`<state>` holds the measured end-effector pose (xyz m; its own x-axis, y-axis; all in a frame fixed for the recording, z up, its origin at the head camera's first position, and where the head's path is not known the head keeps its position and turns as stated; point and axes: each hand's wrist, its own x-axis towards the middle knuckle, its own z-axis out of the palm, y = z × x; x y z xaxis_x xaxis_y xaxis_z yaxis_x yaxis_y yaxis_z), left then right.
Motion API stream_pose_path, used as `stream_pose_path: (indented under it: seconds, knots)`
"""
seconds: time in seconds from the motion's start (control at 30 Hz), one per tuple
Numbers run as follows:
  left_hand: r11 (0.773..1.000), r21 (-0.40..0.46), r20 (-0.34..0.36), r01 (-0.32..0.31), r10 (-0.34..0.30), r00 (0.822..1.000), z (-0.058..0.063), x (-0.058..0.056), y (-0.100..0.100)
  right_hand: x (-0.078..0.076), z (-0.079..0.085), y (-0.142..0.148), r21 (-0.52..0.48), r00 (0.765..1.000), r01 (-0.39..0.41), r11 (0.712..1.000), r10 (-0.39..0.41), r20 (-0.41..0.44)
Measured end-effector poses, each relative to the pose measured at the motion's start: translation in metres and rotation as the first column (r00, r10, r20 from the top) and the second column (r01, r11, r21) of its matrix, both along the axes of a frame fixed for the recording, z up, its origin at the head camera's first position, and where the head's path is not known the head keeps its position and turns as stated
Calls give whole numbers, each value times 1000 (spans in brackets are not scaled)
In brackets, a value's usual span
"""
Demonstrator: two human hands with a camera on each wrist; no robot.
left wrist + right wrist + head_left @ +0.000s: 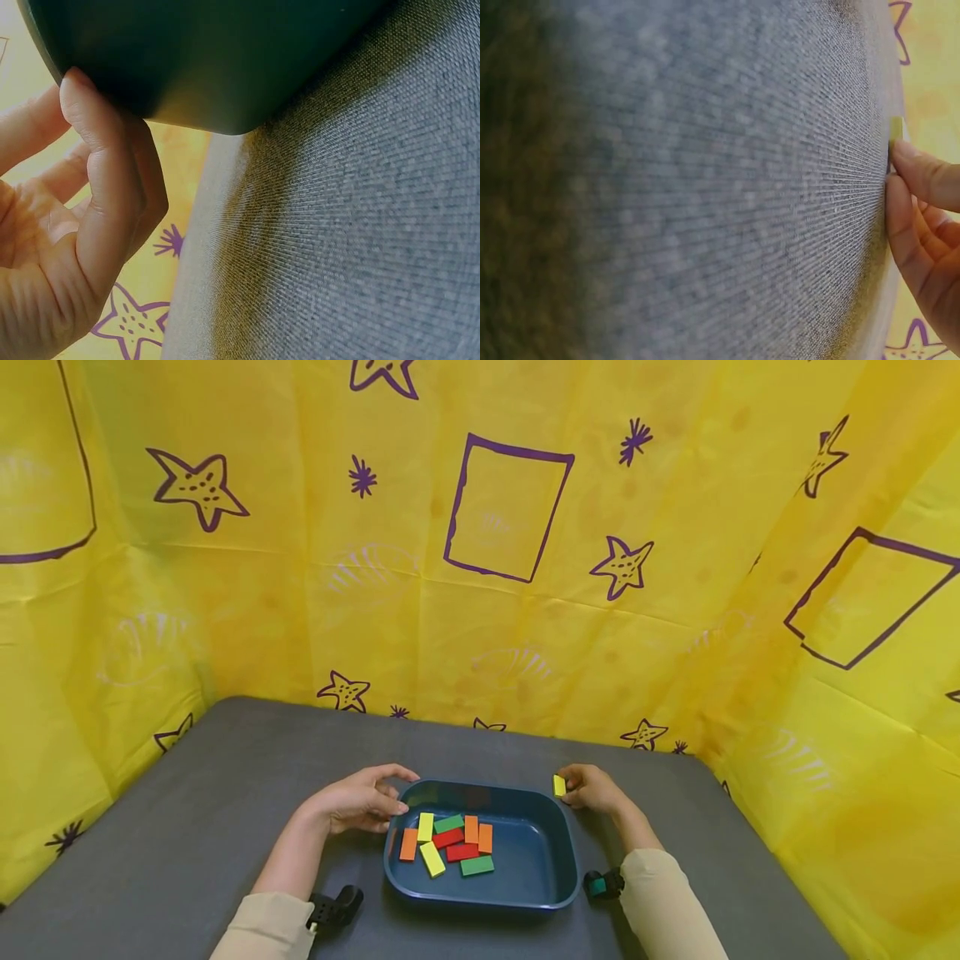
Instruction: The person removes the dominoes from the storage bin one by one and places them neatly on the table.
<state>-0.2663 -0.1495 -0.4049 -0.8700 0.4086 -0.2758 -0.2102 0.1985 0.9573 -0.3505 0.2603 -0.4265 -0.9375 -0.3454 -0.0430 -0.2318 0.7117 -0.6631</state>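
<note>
A dark blue tray (pixel 525 860) with rounded corners stands on the grey table. My left hand (pixel 363 800) holds its left end, with bent fingers at the rim and outer wall; the left wrist view shows this hand (pixel 90 195) against the tray's dark side (pixel 202 67). Just beyond the tray's far right corner, my right hand (pixel 594 788) pinches a yellow block (pixel 559 786) between thumb and fingers. In the right wrist view the block (pixel 897 129) is seen edge-on, low at the table surface, partly hidden by the fingertips.
Inside the tray's left half lie several small blocks: yellow (pixel 432 860), orange (pixel 407 844), red (pixel 462 852) and green (pixel 477 866). Yellow cloth (pixel 420 635) with purple drawings hangs behind and beside the grey table (pixel 300 735). Each wrist wears a black camera band.
</note>
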Motion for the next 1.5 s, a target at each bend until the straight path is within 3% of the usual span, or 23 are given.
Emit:
stream_pose_path:
  seconds: [0.13, 0.37, 0.67, 1.1, 1.23, 1.5]
  knots:
    - [1000, 3, -1, 3, -3, 1000, 1, 0, 0, 1, 3, 0, -13, 1000, 13, 1000, -12, 16]
    - [1000, 4, 1, 1, -1, 1000, 0, 0, 1, 5, 15, -4, -138, 998, 62, 988, -58, 31]
    - [1000, -1, 13, -6, 6, 1000, -1, -1, 0, 14, 38, -9, -169, 999, 51, 984, -47, 26]
    - [1000, 10, -6, 11, -11, 1000, -2, -2, -1, 46, 66, -28, -257, 998, -55, 965, 58, 3]
    - [1000, 9, -6, 10, -10, 1000, -2, -1, -1, 57, 74, -41, -278, 992, -124, 953, 124, -17]
    - [1000, 11, -3, 7, -7, 1000, -3, -1, -1, 69, 69, -62, -285, 982, -174, 943, 188, 25]
